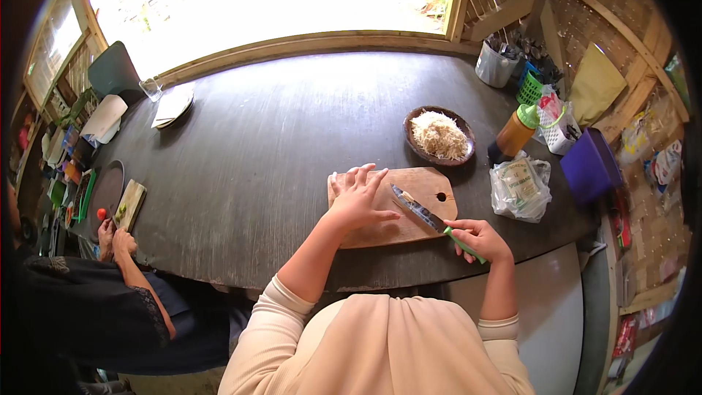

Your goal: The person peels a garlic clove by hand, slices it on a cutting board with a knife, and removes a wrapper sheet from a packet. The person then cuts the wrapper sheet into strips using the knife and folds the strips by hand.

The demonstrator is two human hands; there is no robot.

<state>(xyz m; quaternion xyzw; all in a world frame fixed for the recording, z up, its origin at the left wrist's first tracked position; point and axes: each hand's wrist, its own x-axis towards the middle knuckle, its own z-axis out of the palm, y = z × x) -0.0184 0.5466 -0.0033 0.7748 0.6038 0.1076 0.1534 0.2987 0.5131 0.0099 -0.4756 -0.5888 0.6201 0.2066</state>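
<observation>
On the dark table in front of me lies a wooden cutting board (424, 227) with a round hole near its right end. My left hand (358, 197) is over the board's left part, fingers spread and holding nothing. Gripped in my right hand (479, 240) is a knife (424, 213) with a green handle, its blade slanting across the board toward the upper left. A small pale piece (408, 196) shows beside the blade near its tip. Behind the board stands a dark bowl (415, 148) heaped with pale shredded food (442, 136).
Right of the board are a tied plastic bag (521, 189), a green-capped bottle (513, 135), a purple container (591, 168) and a white basket (557, 132). A bucket of utensils (497, 64) stands at the back right. At left, another person's hands (117, 240) work by a small board (131, 203).
</observation>
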